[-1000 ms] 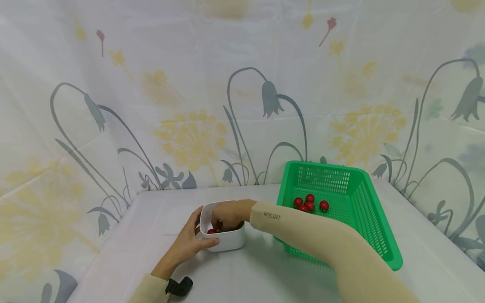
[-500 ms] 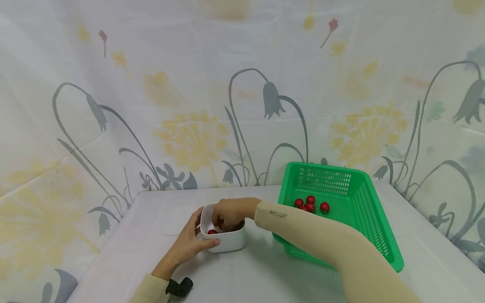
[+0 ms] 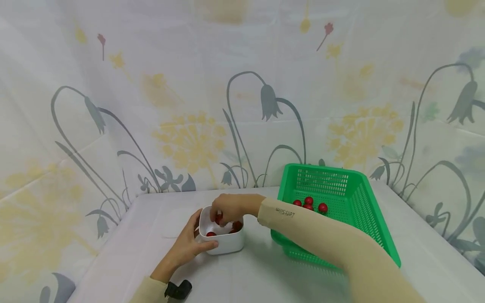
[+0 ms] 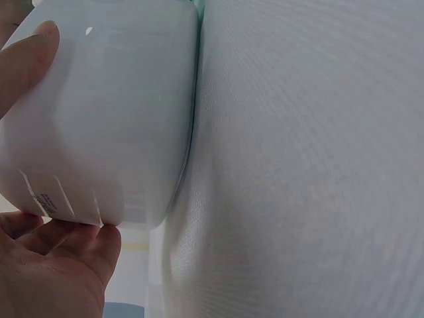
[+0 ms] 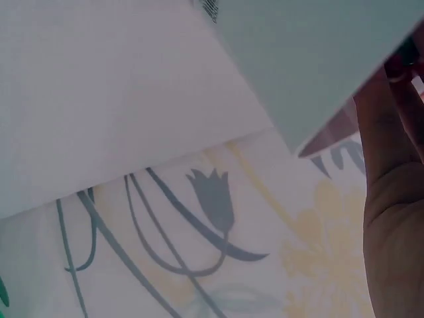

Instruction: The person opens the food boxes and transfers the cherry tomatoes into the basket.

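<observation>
My left hand (image 3: 185,245) holds a white rounded box (image 3: 226,245) from its left side. The thumb lies along the front wall, and in the left wrist view the fingertips (image 4: 106,237) press against another wall. Over the box's opening, my right hand (image 3: 232,206) points downward and pinches a red cherry tomato (image 3: 219,219). More red tomatoes lie inside the box, one in the front left corner (image 3: 211,234) and others at the right (image 3: 236,226). The right wrist view shows the box's pale wall (image 5: 311,66) beside the hand, with the held tomato mostly hidden.
To the right stands a green perforated basket (image 3: 373,210) with several red tomatoes (image 3: 323,207) in it. My right sleeve (image 3: 314,227) crosses its front left edge. White cloth (image 3: 261,269) covers the table, and a flower-printed curtain (image 3: 189,84) hangs behind.
The right hand has risen from deep in the box toward its rim, and a tomato now shows between its fingers. More of the box's inside is visible. The left hand keeps its grip.
</observation>
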Tool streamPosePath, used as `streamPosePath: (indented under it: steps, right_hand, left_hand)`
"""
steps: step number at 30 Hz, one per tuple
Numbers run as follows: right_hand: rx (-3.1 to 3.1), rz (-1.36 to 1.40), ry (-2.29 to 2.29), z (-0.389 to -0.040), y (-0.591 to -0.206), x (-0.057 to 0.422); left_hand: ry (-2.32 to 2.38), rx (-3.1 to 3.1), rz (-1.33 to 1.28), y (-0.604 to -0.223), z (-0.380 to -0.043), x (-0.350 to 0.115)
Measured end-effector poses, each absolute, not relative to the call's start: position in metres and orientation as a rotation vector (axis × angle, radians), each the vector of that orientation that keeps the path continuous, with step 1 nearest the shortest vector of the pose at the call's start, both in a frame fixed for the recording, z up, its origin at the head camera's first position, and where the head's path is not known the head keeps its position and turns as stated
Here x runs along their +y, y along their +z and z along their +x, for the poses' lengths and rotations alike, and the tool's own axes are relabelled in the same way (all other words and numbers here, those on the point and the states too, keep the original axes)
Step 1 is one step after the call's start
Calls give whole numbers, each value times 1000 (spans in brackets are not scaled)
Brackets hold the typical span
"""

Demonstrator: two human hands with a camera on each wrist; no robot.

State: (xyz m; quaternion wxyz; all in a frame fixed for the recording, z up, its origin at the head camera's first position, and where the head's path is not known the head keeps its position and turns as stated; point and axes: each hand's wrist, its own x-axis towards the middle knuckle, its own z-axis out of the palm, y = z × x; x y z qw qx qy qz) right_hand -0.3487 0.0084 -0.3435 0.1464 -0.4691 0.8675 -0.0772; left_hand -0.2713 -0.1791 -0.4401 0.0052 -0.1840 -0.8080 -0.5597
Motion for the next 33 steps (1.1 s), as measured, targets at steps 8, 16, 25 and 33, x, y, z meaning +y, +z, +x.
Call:
streamPosePath:
  steps: [8,16,25,33]
  right_hand:
    - [2543,-1383,-360,-346,-318,33]
    - [2589,-1367,-513,-333,-296,75]
    - [2616,-1383,-642,-318,-285,131]
    - [2740,-1270,-585,-314,-296,182]
  left_hand:
    - [-1756,-2533,-521,-441,-266,-179]
    - [-1767,-2502,-539,-444,-265,-178]
    - [-1768,-2469,-598,-444,-270,-178]
    - [-1766,-2468,-596,-440,-270,-177]
